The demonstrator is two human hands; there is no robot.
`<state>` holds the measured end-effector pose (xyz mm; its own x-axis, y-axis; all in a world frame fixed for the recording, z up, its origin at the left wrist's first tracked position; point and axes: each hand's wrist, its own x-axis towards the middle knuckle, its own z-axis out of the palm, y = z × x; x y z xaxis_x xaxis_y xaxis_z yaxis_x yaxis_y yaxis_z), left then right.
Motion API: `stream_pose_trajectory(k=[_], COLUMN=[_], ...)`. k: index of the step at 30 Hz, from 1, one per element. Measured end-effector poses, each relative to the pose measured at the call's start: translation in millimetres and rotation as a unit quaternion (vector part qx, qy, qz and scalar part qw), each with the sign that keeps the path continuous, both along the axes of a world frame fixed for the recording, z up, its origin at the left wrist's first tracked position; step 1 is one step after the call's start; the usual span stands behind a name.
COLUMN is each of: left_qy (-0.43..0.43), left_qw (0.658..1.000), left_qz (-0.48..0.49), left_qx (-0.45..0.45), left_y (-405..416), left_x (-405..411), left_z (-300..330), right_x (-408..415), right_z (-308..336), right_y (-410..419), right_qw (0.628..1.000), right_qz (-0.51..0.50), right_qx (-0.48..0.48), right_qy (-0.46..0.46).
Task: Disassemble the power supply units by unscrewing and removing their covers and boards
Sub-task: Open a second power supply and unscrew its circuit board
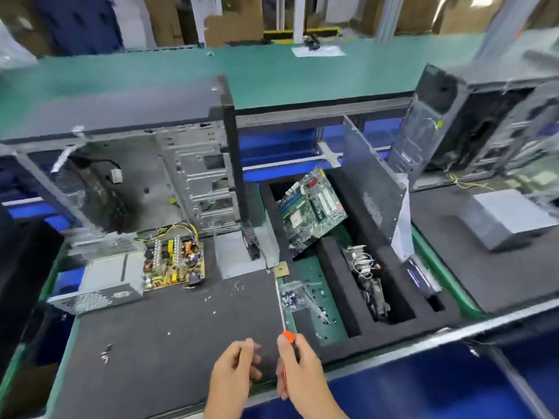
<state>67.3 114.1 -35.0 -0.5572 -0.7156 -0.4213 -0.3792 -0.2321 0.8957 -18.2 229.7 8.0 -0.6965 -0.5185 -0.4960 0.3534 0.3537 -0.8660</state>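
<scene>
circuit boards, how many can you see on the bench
2: the power supply board lying on the black mat beside its metal casing, and the green motherboard tilted in the foam tray. Others may be hidden.

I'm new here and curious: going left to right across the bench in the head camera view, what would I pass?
Opened power supply → its circuit board → screwdriver → green motherboard → grey box.

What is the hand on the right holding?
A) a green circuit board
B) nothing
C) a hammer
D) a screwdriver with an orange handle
D: the right hand grips a screwdriver by its orange handle, its long metal shaft pointing away over the black mat.
</scene>
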Motion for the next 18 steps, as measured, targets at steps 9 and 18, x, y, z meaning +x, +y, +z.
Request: stream_pose_trajectory(k=[9,18], left_qy=[-0.026,-0.039], left_qw=[0.999,0.997], left_qz=[-0.024,0.023], left_qx=[0.041,0.067], left_y=[49,64], left_x=[-63,-79], left_z=[9,24], right_x=[-61,-78], right_z=[-5,-12], right_y=[37,47], right_qw=[0.999,0.999], right_qz=[-0.024,-0.008], right_qx=[0.014,0.014], right_qy=[-0.045,-0.039])
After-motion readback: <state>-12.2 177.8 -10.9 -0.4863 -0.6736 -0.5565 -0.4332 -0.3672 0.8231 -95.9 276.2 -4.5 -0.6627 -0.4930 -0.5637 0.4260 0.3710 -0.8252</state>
